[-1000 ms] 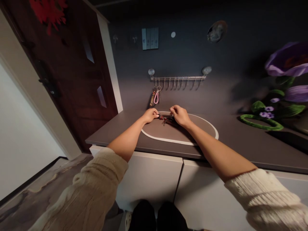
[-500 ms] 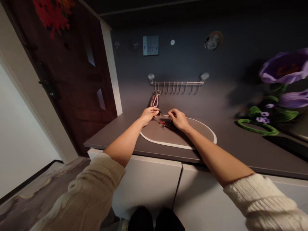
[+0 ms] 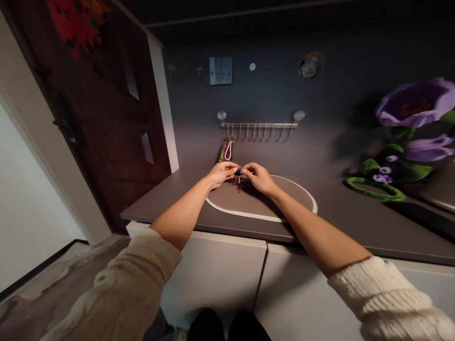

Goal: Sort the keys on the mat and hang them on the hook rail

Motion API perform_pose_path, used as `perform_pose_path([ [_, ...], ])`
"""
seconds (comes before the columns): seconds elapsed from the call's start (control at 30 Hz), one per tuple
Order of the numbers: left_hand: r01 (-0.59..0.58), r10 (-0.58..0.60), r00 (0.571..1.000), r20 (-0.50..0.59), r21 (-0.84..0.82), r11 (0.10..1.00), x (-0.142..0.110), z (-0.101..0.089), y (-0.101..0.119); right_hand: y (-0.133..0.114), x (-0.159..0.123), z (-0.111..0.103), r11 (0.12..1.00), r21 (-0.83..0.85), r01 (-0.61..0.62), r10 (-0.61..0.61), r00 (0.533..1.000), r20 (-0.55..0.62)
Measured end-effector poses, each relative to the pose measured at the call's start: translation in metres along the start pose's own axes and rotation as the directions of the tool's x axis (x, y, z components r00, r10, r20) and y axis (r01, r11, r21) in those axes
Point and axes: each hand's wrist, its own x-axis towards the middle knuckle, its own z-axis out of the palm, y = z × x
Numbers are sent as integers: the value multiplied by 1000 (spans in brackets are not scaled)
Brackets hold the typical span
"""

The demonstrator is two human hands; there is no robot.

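Head view: hands (image 3: 221, 175) at key (image 3: 239, 173), near "Love" strap (image 3: 222, 152).

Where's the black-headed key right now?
Head view, near picture centre: the black-headed key is at the fingertips of the left hand, with the right hand close on its right, over the white-rimmed oval mat.

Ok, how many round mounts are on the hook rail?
2: the left mount at the left end of the rail, and the right mount at its right end.
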Motion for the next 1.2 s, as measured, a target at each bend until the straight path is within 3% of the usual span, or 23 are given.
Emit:
perform_pose_path([
  [0.27,19,-19,1000,16,-3,1000,-4,3,3,2,1,1,999,54,-4,4,1000,11],
  [0.53,8,-9,1000,10,56,998,-1,3,-1,8,4,0,974,215,-78,78,997,10],
  [0.8,-56,56,998,1,74,996,-1,6,-1,5,7,-4,980,198,-24,41,996,-85],
  [1.03,-129,217,958,-188,396,909,7,0,-9,7,29,-16,998,61,-9,18,989,-150],
  [1.2,-144,380,906,-188,707,693,9,-7,-17,5,64,-19,997,16,-74,76,969,-234],
])
